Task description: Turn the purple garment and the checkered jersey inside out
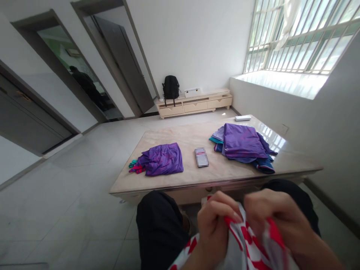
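Note:
Between my knees hangs a red and white patterned garment [249,240], bunched up and partly cut off by the bottom edge. My left hand [216,215] is closed on its red-edged part. Close beside it, my right hand [274,213] also grips the cloth, slightly blurred by motion. What kind of garment it is cannot be made out. Beyond my hands, on the low table [188,135], lies a purple garment pile [165,159] at the left, with red and teal ends sticking out. A larger stack of folded purple and blue clothes [244,140] lies at the right.
A phone-like object [201,157], pixelated, lies mid-table between the piles. A white slim box [242,117] sits at the table's far edge. Behind stands a low cabinet [197,105] with a black backpack [171,88]. A person in dark clothes [86,86] is in the left doorway.

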Action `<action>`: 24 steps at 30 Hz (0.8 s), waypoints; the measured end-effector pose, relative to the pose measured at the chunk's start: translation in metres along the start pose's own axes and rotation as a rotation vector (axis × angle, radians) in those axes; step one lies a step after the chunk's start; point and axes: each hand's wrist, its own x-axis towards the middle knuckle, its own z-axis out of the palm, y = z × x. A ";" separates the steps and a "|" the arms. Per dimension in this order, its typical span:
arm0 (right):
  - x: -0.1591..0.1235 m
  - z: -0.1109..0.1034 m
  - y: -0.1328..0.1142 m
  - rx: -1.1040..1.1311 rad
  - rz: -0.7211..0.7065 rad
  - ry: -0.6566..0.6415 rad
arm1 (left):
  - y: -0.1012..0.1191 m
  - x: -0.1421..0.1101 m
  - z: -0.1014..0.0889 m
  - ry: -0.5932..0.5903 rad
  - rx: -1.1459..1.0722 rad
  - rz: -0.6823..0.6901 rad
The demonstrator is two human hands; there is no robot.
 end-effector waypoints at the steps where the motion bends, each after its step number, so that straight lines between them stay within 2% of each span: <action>1: 0.012 0.010 0.008 0.099 0.001 -0.009 | -0.013 0.008 0.009 0.071 -0.087 0.022; 3: 0.026 0.028 0.024 0.224 0.016 0.065 | -0.031 0.023 0.017 0.166 -0.189 -0.004; 5: 0.027 0.041 0.036 0.261 0.053 0.180 | -0.041 0.033 0.018 0.188 -0.270 -0.061; 8: 0.019 0.049 0.047 0.302 0.113 0.283 | -0.046 0.036 0.016 0.195 -0.380 -0.138; 10: 0.015 0.049 0.048 0.282 0.142 0.292 | -0.047 0.036 0.016 0.200 -0.448 -0.158; 12: 0.014 0.047 0.048 0.239 0.176 0.242 | -0.050 0.035 0.017 0.210 -0.471 -0.157; 14: 0.016 0.044 0.047 0.208 0.193 0.194 | -0.052 0.036 0.015 0.220 -0.400 -0.140; 16: 0.018 0.041 0.049 0.192 0.176 0.174 | -0.054 0.037 0.011 0.240 -0.235 -0.108; 20: 0.022 0.037 0.058 0.230 0.167 0.193 | -0.051 0.040 -0.001 0.273 0.095 -0.019; 24: 0.029 0.037 0.063 0.246 0.193 0.215 | -0.045 0.040 -0.006 0.278 0.237 0.032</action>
